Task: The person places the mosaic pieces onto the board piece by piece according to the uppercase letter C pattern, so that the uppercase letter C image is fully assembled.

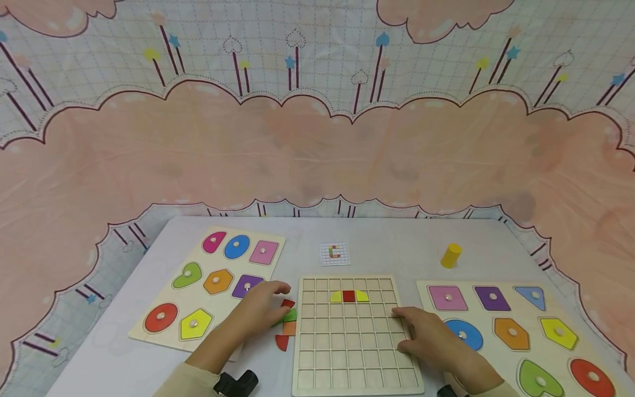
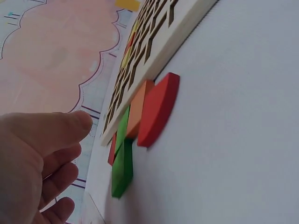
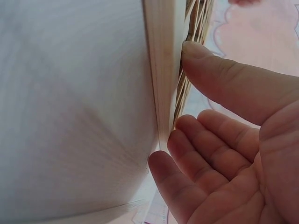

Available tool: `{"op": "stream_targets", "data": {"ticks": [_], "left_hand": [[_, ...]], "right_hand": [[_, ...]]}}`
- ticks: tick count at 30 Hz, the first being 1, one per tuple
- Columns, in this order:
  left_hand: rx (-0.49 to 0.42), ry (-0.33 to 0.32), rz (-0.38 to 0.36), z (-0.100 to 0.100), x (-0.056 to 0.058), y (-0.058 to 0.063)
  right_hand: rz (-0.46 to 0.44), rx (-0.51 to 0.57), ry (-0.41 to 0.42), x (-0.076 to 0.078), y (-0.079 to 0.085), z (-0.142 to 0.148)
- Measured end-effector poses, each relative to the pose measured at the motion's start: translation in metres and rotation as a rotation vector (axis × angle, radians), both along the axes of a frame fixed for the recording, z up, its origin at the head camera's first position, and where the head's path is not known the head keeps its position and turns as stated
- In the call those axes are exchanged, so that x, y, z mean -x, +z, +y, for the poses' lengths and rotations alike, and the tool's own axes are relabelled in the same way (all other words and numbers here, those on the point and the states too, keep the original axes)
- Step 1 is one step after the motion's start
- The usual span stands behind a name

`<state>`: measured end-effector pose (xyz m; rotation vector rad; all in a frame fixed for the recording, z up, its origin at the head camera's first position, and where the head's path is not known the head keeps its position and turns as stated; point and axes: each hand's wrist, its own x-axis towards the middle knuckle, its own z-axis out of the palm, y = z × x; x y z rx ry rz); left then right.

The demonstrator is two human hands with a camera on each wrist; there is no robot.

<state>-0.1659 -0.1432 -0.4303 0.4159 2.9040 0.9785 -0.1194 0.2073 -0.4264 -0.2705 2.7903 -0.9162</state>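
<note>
The pale wooden grid board (image 1: 357, 358) lies in the middle of the table. Two yellow quarter-round pieces flank a red square piece (image 1: 349, 296) in one of its upper rows. By the board's left edge, my left hand (image 1: 260, 309) hovers with relaxed fingers, holding nothing. Near it lie loose pieces: an orange square (image 2: 138, 109), a red quarter-round piece (image 2: 160, 112), green pieces (image 2: 122, 170) and another red piece partly hidden. At the right edge of the board, my right hand (image 1: 429, 339) touches the rim with its thumb and fingertips, fingers loosely bent.
A small pattern card (image 1: 334, 254) lies beyond the grid board. Farther right stands a yellow cylinder (image 1: 451, 256). Knobbed shape puzzle boards flank the grid, a left one (image 1: 186, 300) and a right one (image 1: 483, 303). A patterned cloth (image 1: 317, 154) hangs behind the table.
</note>
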Motion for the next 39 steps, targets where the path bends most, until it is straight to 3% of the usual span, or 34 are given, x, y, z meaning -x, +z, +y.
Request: {"op": "stream_targets", "data": {"ticks": [9,16,26,39], "left_hand": [[0.020,0.057,-0.034,-0.016,-0.016,-0.005],[0.051,0.045,-0.016,-0.024,-0.022,-0.011],[0.070,0.030,-0.003,-0.027,-0.023,-0.017],[0.053,0.051,-0.001,-0.030,-0.018,-0.010]], "right_hand": [[-0.015,0.007,-0.003,-0.001,0.001,0.000],[-0.009,0.010,0.001,-0.001,0.001,0.000],[-0.002,-0.002,-0.004,-0.001,-0.001,-0.001],[-0.001,-0.003,-0.004,-0.001,0.001,-0.001]]}}
